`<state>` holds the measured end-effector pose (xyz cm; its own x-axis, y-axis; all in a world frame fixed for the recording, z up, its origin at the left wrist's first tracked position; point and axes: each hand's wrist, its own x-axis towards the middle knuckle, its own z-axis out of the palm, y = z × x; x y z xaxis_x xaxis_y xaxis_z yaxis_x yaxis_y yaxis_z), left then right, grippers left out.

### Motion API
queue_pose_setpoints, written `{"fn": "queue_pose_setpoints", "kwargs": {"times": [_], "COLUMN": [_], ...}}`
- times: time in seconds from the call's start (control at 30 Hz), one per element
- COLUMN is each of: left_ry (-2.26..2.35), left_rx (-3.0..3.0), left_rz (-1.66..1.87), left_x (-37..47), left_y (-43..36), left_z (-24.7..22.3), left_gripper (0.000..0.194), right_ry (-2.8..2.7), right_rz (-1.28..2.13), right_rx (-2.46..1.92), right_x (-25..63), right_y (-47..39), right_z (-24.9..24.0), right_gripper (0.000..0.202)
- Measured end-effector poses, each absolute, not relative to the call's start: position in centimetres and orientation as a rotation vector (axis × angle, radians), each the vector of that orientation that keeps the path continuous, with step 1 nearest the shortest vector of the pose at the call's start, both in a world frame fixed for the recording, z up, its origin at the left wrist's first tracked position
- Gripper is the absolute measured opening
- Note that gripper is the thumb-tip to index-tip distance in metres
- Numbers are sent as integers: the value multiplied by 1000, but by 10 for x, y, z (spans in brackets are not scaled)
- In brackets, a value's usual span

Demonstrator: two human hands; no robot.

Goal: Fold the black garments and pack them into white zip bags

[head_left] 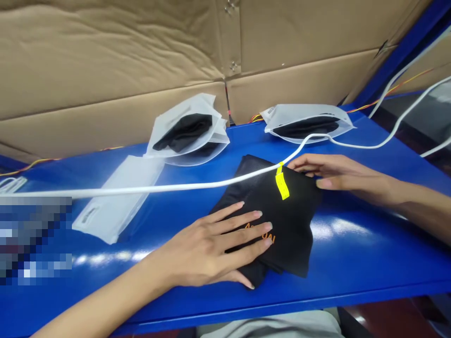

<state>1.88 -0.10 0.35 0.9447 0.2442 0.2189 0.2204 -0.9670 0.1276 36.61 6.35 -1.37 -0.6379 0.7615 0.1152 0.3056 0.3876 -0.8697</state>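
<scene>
A folded black garment [296,225] with orange lettering lies on the blue table [369,263]. My left hand [214,246] rests flat on its left part, fingers spread and partly covering the letters. At the garment's upper right edge, my right hand [327,173] pinches the fabric between thumb and fingers; some fingertips are hidden behind it. A white cable [197,186] crosses above the garment's top part, and a yellow tag [282,186] hangs from it over the black fabric.
Two open frosted bags [169,126] with black fabric inside stand at the back, left and right. A flat frosted bag [109,206] lies to the left. Behind rises a cardboard-covered wall [105,61]. A blurred-out patch [31,239] sits at the left edge.
</scene>
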Motion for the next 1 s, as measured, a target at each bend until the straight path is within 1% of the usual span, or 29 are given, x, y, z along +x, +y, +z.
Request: {"fn": "queue_pose_setpoints", "kwargs": {"times": [0.1,0.17,0.27,0.33,0.4,0.5,0.6,0.73,0.83,0.93,1.0], "left_ry": [350,343,346,348,357,370,383,379,350,466,609], "left_rx": [2974,2962,2960,2954,2934,2912,2971,3142,3267,3310,3238], "left_rz": [336,327,317,312,296,273,308,492,582,845,1039], "left_x": [20,20,20,20,20,20,20,21,24,28,29], "left_y": [-1,-1,-1,-1,-1,0,-1,-5,-10,-15,-17], "left_z": [2,1,1,1,2,2,2,7,11,6,0], "left_gripper": [58,62,59,58,57,57,56,42,31,32,40], "right_ry": [-2072,-2081,-2086,-2118,-2170,-2270,-2368,-2424,-2477,-2479,-2435], "right_rz": [1131,894,659,568,497,451,445,497,365,258,260], "right_rx": [-1079,-1212,-1237,-1157,-998,-729,-604,-509,-528,-582,-591], "right_x": [348,335,324,322,323,325,327,329,329,328,329], "right_y": [51,41,31,27,25,24,25,26,24,19,15], "right_z": [-17,-21,-25,-25,-24,-21,-19,-19,-22,-25,-27], "right_gripper": [44,49,42,34,32,38,45,45,49,53,53]}}
